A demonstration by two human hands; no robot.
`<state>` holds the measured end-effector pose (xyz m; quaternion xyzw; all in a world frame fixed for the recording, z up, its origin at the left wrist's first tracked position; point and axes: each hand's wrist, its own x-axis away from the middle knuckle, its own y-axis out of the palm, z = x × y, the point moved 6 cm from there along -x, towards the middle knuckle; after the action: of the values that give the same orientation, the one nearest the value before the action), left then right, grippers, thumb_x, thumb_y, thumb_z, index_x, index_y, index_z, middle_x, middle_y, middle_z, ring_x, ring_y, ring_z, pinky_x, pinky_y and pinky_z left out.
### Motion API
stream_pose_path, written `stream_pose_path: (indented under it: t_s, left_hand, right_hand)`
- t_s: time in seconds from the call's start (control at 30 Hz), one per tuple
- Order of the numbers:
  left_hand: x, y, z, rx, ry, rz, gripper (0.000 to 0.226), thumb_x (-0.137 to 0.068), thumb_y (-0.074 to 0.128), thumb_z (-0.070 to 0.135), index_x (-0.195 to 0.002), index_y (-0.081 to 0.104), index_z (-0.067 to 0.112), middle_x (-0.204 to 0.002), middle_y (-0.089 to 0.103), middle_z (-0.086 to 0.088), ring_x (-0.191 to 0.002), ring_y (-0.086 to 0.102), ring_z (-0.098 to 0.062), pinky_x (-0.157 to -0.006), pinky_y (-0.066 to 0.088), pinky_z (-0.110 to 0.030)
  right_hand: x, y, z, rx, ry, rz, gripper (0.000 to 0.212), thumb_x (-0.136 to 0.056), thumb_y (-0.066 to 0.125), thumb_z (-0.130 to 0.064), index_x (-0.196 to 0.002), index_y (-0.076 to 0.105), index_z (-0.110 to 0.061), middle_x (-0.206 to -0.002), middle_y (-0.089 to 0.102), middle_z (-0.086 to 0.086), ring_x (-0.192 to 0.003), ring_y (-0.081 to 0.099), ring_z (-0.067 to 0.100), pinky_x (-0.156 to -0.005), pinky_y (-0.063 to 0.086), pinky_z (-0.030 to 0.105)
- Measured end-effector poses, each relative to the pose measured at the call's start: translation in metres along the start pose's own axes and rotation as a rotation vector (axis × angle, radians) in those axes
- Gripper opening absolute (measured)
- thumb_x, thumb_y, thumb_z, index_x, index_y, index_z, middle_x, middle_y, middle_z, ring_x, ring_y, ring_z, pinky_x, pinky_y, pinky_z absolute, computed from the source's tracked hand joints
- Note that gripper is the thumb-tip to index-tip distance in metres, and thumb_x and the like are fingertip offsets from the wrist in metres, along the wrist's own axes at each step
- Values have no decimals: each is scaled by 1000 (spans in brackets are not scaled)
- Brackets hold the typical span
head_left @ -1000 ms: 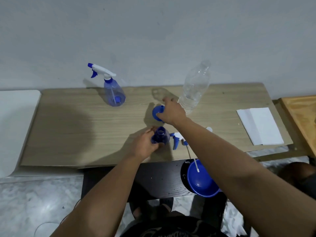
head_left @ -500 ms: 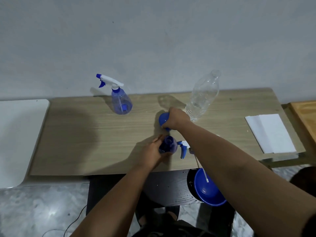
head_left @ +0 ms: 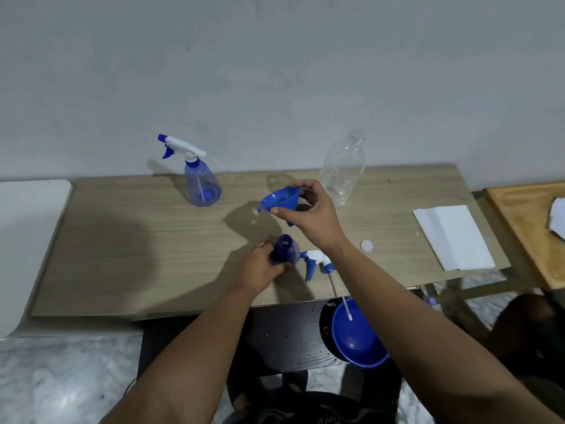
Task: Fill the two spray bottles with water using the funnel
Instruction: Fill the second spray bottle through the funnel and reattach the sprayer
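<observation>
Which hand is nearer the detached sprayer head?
Left. The left hand grips the open bottle right beside the sprayer head; the right hand holds the funnel farther back.

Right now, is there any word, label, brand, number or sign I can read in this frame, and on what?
None can be read.
Spray bottle: no label seen.
Clear bottle: no label.
Funnel: no marking seen.
White paper: blank.
Dark shirt: a pattern, too dim to read.
</observation>
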<state>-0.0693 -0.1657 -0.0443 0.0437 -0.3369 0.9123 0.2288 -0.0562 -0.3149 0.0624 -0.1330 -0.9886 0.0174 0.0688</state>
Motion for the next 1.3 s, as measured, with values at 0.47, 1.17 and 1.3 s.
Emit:
stream_pose_path:
  t_s: [0.47,1.17,1.3]
  left_hand:
    - [-4,-4,5,27,-117,20,23,-80,76,24,-100,70,15,-90,73,-8,-84,68,-28,-75,55,-40]
    - [5,-37,42,193,-106,60,77,-63,95,18,-126,51,21,-108,55,20,-84,48,32,-69,33,7]
    - [8,-42,48,139,-104,58,93,-60,97,31,-138,47,23,-124,53,17,-111,50,4,-73,35,2]
  right_hand:
    - [44,-6,48,136,-65,0,71,-64,94,-9,-118,51,-23,-126,59,-1,-117,63,26,-97,58,46]
    - [-46,-107,17,259,28,335,131,-54,99,-57,-160,26,-34,-156,41,3,-144,43,19,-118,42,41]
    - [-58,-97,17,257,-5,332,89,-62,96,-53,-136,52,-30,-138,59,-7,-130,56,18,-111,51,46]
